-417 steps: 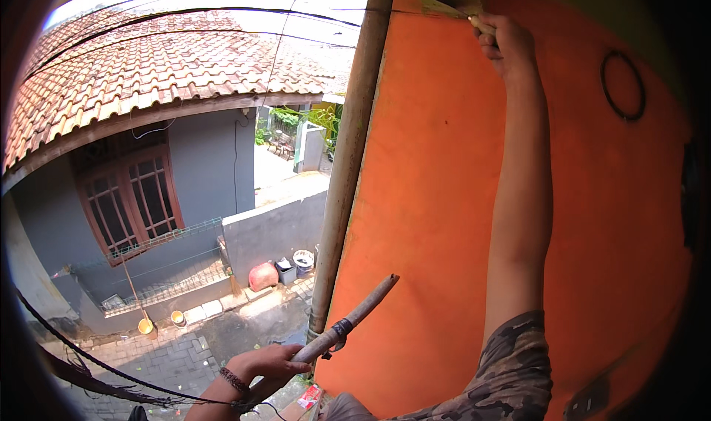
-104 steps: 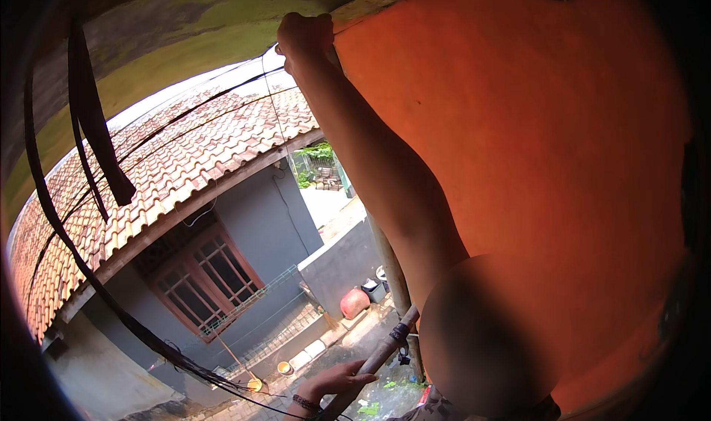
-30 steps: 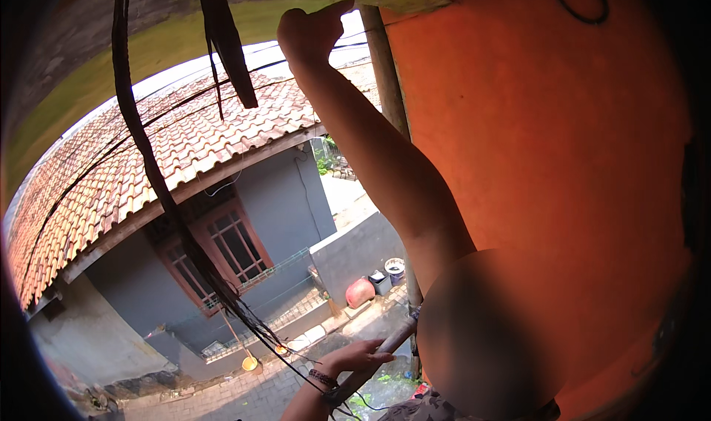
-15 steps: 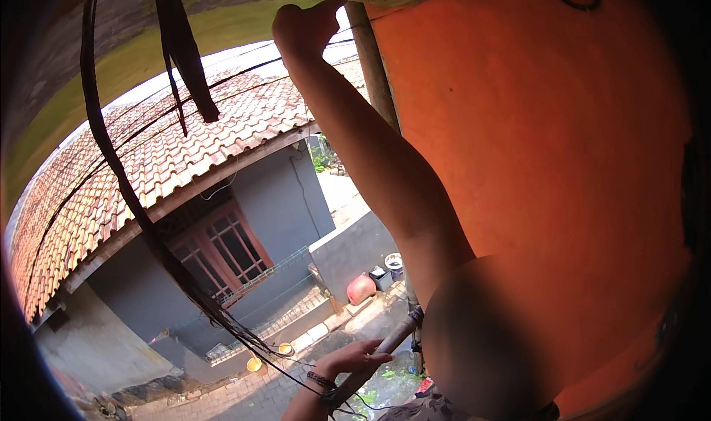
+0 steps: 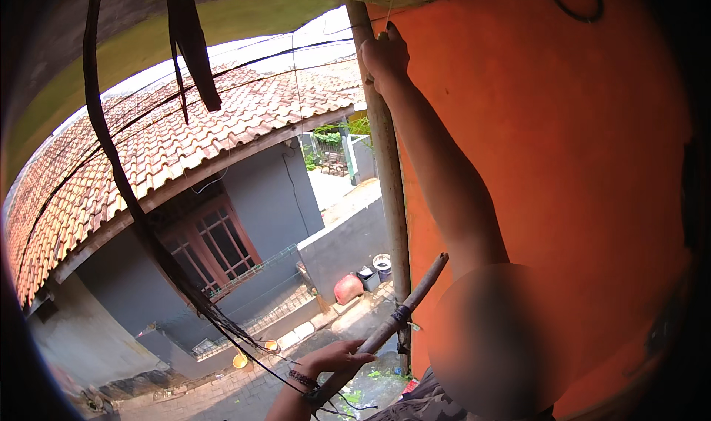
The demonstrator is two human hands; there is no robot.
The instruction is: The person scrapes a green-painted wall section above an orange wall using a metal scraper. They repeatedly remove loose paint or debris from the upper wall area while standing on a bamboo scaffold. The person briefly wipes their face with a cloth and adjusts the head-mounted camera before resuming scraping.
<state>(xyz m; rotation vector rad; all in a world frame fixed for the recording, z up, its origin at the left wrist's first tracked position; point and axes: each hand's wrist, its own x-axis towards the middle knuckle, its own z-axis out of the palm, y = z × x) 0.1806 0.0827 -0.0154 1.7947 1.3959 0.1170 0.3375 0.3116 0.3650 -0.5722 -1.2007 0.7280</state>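
Upper middle of frame: right hand [image 5: 385,58], fingers clamped on a thin-bladed tool [image 5: 383,35], which points up toward the corner of the green ceiling [image 5: 281,5]. Cannot tell whether the blade touches. Lower middle: left hand [image 5: 341,358], fingers curled over a slanting pole [image 5: 422,289]; how firmly, cannot tell.

Main worry, a dropped tool. The right arm is stretched high, only one hand on the handle; a tired or sweaty grip could let go, and the lane [image 5: 292,382] lies well below, lower middle.

Second, a slip of the blade. Post [image 5: 386,147] and orange wall [image 5: 585,169] sit close by the knuckles; a jerk could scrape skin on either. Overhead wires [image 5: 311,47], upper middle, appear to run near that hand; whether live, cannot tell. A swing leftward might catch one.

Third, balance. Footing out of view. If the pole rolls or shifts under the left hand, the reach could turn into a lurch.

Fourth, snagging. Dark cables [image 5: 122,176] hang down the left side, loose ends by the left wrist; pulling that arm back quickly might hook them.
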